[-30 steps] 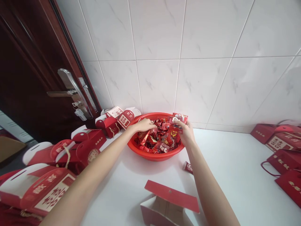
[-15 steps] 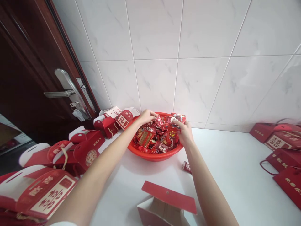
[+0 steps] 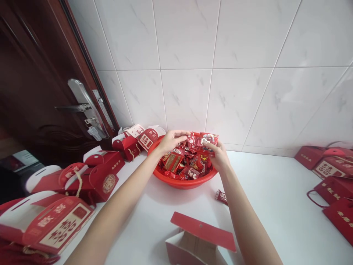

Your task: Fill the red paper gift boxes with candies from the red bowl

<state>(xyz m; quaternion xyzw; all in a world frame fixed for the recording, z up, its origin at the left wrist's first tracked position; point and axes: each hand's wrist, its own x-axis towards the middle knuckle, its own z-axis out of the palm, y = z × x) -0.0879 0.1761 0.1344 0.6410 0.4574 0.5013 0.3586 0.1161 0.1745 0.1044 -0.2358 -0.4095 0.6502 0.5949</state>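
Observation:
A red plastic basin [image 3: 183, 184] full of wrapped candies [image 3: 193, 163] stands near the wall. Over its back left part, my left hand [image 3: 172, 141] pinches a red dotted packet [image 3: 191, 140]. My right hand [image 3: 217, 154], at the basin's right side, grips several red candy packets [image 3: 209, 138] between thumb and fingers. The two hands' packets are close together. Nearer to me stands an open red and white box [image 3: 200, 243] with its flap raised. A single wrapped candy [image 3: 221, 196] lies on the table beside my right forearm.
Several red gift boxes [image 3: 102, 165] with rope handles line the left side of the white table [image 3: 264, 191]. More red boxes [image 3: 331, 165] stand at the right edge. Behind are a tiled wall [image 3: 187, 92] and a dark wooden door [image 3: 35, 73] with a metal handle.
My left hand has moved slightly right with the dotted packet, closer to the packets in my right hand. The whole view has shifted a little.

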